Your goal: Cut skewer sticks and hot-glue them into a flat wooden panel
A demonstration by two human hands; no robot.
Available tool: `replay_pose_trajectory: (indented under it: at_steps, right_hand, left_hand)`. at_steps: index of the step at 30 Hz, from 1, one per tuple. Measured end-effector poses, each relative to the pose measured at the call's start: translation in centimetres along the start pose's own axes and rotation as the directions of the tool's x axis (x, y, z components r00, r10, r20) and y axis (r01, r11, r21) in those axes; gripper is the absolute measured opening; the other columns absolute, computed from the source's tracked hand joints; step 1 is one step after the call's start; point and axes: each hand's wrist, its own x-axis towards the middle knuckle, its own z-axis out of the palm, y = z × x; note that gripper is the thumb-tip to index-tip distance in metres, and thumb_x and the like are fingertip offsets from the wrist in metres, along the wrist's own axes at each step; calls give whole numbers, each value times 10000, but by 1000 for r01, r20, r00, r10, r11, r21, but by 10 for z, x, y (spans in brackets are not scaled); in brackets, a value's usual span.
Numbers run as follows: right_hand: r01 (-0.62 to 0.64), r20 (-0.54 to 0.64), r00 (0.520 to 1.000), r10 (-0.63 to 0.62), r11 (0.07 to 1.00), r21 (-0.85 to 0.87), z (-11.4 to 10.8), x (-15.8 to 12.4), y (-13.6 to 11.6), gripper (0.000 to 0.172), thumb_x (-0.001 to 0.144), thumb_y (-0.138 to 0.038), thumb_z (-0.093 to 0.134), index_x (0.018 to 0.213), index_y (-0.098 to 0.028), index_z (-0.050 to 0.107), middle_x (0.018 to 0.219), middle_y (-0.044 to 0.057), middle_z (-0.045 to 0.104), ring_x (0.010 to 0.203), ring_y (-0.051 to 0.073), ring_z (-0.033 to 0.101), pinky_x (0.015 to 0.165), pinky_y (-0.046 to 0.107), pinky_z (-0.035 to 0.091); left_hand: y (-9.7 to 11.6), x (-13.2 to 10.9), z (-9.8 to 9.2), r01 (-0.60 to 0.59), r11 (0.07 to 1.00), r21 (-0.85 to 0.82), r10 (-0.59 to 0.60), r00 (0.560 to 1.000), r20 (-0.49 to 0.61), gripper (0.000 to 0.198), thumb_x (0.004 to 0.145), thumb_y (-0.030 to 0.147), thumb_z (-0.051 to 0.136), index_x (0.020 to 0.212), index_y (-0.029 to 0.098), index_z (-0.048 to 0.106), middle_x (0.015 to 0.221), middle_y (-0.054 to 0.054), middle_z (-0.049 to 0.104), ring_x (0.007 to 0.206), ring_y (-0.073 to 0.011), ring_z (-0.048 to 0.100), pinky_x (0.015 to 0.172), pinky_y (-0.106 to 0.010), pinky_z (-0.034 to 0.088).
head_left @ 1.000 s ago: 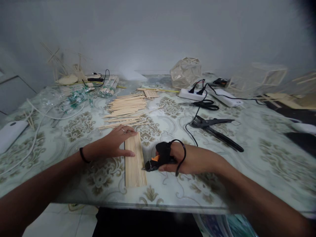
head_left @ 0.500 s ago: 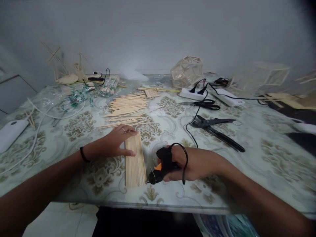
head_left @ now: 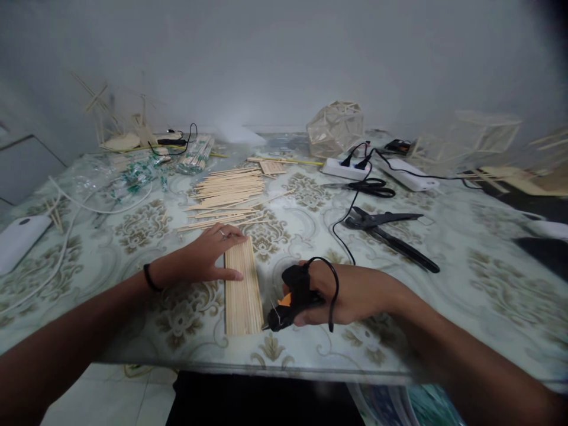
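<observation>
A flat panel of wooden sticks laid side by side [head_left: 242, 302] lies near the front of the table. My left hand [head_left: 208, 254] rests on its upper left part, thumb and fingers apart, holding nothing. My right hand [head_left: 332, 293] is wrapped round a black glue gun with an orange trigger [head_left: 288, 299]. The gun's metal tip is at the panel's lower right edge. Beyond my left hand lies a pile of loose sticks [head_left: 231, 189].
Pliers [head_left: 386, 231], scissors [head_left: 370, 187] and a power strip [head_left: 346, 168] lie to the right. Stick frames [head_left: 336, 127] stand at the back. Plastic wrappers [head_left: 133, 177] and a white cable [head_left: 66, 248] are on the left.
</observation>
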Motion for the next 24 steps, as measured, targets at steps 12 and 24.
replay_pose_trajectory:
  at_steps: [12,24]
  right_hand:
    - [-60,14,998,60,997,42,0,0,-1,231,878,-350,748,896,-123,713,748,17,671,628,111,574,564,209,409]
    - [-121,-7,993,122,991,48,-1,0,-2,218,898,-323,728,1028,-149,737,845,25,694,688,131,604,604,233,446]
  left_hand:
    - [0,0,0,-9,1000,-9,9,1000,-7,833,855,698,718,1494,195,540,1447,-177,568,1358,-366,489,1180,-551,355]
    - [1,0,0,5,1000,-14,-5,1000,-6,832,859,717,698,1501,213,536,1445,-174,567,1357,-367,485,1179,-558,350]
